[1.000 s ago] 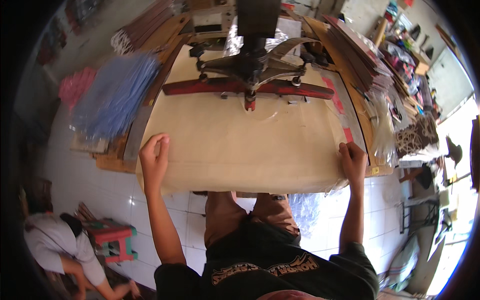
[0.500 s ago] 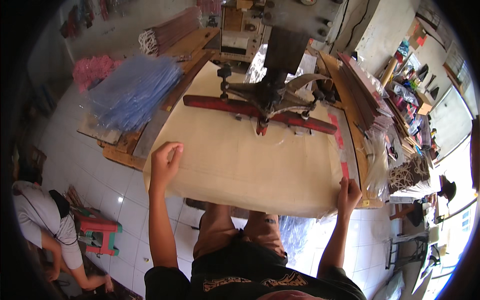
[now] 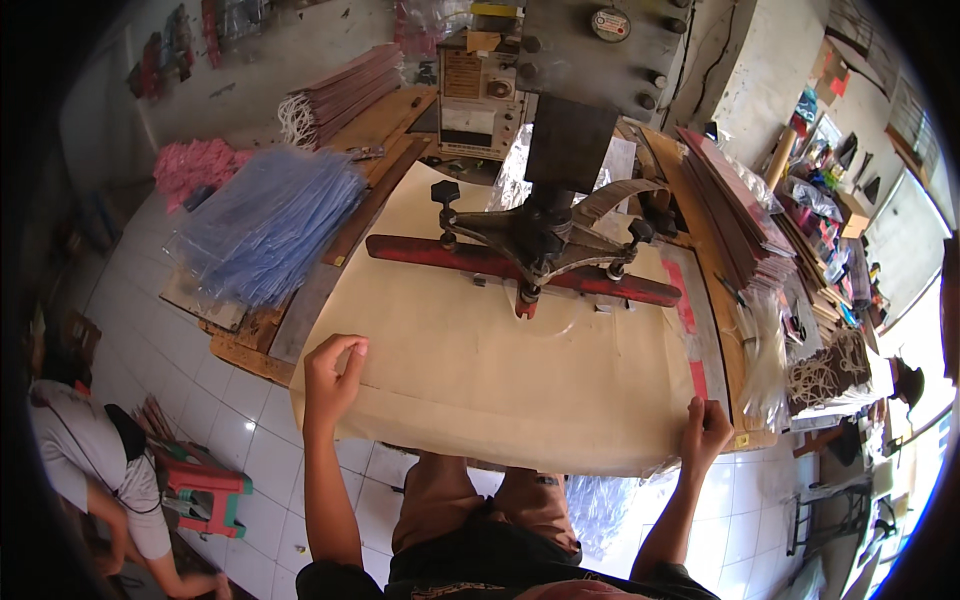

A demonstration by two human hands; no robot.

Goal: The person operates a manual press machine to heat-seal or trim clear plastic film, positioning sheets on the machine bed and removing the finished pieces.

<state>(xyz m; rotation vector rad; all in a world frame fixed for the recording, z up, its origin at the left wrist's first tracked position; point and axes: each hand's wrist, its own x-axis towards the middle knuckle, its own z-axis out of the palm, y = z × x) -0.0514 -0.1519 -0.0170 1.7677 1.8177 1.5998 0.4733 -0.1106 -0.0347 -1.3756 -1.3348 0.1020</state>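
Note:
A wide cream sheet (image 3: 480, 390) covers the near part of the worktable and hangs slightly over its front edge. My left hand (image 3: 335, 378) is closed over the sheet's left side, thumb and forefinger pinched together. At the right front corner my right hand (image 3: 708, 432) is closed in a fist-like pinch. What either hand grips is too thin to make out; some clear film shows along the front edge. Across the sheet, beyond both hands, runs a long red bar (image 3: 430, 253) under a dark metal press head (image 3: 545, 235). Small dark scraps lie near the bar.
Blue clear plastic sleeves (image 3: 270, 225) are stacked at the left, beside a pink bundle (image 3: 195, 170). Dark red folded stacks (image 3: 725, 200) lie along the right. A control box (image 3: 480, 105) stands behind. On the far left a person (image 3: 95, 470) bends near a red-green stool (image 3: 210, 490).
The whole scene sits lower in the picture, as the view has tipped upward. Both hands keep nearly the same places on the sheet, still closed.

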